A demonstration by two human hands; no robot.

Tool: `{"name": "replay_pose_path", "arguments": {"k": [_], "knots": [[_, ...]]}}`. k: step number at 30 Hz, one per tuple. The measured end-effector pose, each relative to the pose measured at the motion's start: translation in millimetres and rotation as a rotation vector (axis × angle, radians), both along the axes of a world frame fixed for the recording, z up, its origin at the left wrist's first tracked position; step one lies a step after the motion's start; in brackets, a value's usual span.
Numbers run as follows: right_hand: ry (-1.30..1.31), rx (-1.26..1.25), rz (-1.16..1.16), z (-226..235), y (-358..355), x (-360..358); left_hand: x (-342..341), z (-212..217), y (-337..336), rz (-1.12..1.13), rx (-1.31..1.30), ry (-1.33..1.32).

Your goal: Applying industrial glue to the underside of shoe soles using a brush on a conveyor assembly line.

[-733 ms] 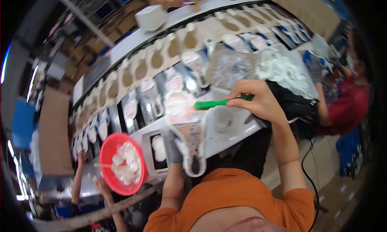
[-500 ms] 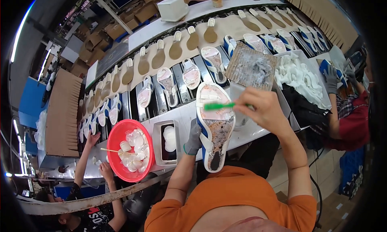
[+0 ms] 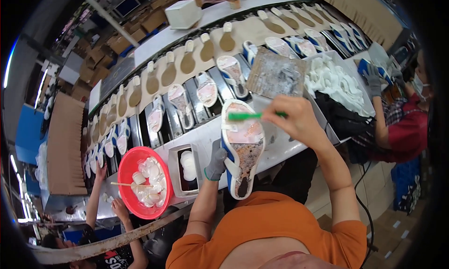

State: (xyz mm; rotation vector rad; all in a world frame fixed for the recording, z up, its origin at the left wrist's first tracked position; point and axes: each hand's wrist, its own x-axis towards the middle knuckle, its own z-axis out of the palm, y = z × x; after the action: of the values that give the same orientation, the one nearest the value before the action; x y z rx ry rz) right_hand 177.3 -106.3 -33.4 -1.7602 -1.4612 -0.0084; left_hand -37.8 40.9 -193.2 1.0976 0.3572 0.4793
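Note:
An upturned white-and-blue sandal (image 3: 246, 157) stands in front of me, toe end up, its underside bared with pinkish and speckled grey patches. My left hand (image 3: 216, 164), in a grey glove, is closed round the sandal's left side. The fingers of my bare right hand (image 3: 293, 120) pinch a green-handled brush (image 3: 247, 115) across the upper part of the underside. Its bristles are hard to make out. Just beyond my right hand lies a piece of brown cardboard (image 3: 269, 77) smeared with white and grey.
More upturned sandals (image 3: 207, 89) and tan insoles (image 3: 207, 49) line a conveyor. To the left stand a red basin (image 3: 170, 187) of white pieces and a grey tray (image 3: 199, 151). A box of white pieces (image 3: 334, 84) sits right. Co-workers reach in from both sides.
The brush has shifted toward the sandal's toe end, with my right hand moving along. My left hand keeps its hold on the sandal. The whole view has swung slightly.

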Motion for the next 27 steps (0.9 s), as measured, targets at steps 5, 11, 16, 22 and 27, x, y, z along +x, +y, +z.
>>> {"name": "replay_pose_path", "arguments": {"k": [5, 11, 16, 22, 27], "knots": [[0.149, 0.175, -0.160, 2, -1, 43, -13, -20, 3, 0.151, -0.015, 0.020], [0.011, 0.334, -0.568, 17, -85, 167, -18, -33, 22, 0.288, 0.041, -0.205], [0.204, -0.209, -0.731, -52, -123, 218, -20, -28, 25, 0.305, 0.005, -0.148], [0.142, -0.402, -0.966, -124, -91, 232, -18, -20, 20, 0.298, -0.024, -0.163], [0.040, -0.355, -0.912, -121, -83, 230, -14, -15, 20, 0.276, -0.061, -0.229]]}}
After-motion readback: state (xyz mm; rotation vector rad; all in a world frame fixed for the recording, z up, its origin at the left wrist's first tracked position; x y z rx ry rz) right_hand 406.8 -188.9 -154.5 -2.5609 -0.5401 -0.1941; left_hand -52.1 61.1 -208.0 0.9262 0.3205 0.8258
